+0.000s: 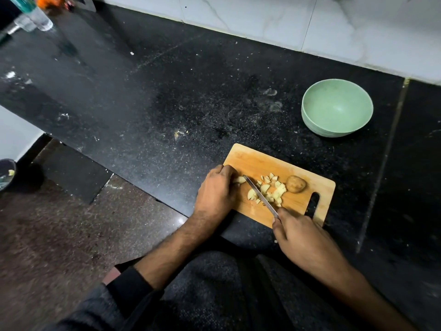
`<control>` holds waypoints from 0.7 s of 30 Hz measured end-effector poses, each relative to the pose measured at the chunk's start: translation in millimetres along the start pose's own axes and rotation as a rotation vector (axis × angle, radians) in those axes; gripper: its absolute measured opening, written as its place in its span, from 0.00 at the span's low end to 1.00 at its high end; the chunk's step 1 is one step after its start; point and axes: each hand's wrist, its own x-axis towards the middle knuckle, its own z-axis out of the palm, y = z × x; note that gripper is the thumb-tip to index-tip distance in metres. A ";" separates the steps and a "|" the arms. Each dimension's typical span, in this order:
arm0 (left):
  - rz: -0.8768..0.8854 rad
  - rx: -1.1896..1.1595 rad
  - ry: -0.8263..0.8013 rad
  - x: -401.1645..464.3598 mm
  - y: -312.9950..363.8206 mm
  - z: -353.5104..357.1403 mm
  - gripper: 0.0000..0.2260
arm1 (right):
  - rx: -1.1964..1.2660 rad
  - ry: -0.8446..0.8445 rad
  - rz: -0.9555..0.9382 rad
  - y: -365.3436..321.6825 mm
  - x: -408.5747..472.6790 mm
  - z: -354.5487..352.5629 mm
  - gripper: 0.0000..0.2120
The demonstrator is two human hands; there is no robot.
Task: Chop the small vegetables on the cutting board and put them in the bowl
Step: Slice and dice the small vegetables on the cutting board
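A wooden cutting board (pixel 260 161) lies at the counter's front edge. On it sits a heap of pale chopped vegetable pieces (pixel 274 189) and one whole brown small vegetable (pixel 296 184) to their right. My left hand (pixel 216 191) rests on the board's left end, fingers curled over a pale piece (pixel 239 179). My right hand (pixel 300 237) grips the handle of a knife (pixel 260 195), whose blade lies across the heap with its tip near my left fingers. A green bowl (pixel 336 107) stands empty beyond the board, to the right.
The black speckled counter (pixel 167 96) runs to a white tiled wall (pixel 310 25). Bottles (pixel 35 17) stand at the far left corner. A dark bin (pixel 6 175) sits on the brown floor at the left.
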 end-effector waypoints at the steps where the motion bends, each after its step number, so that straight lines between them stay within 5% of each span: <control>1: -0.010 0.006 0.001 -1.8 1.0 -0.9 0.08 | -0.002 0.003 0.001 -0.3 0.2 -0.1 0.10; 21: -0.042 0.031 -0.005 -10.7 -6.5 -2.2 0.08 | -0.066 -0.032 -0.047 -23.5 3.7 -1.8 0.09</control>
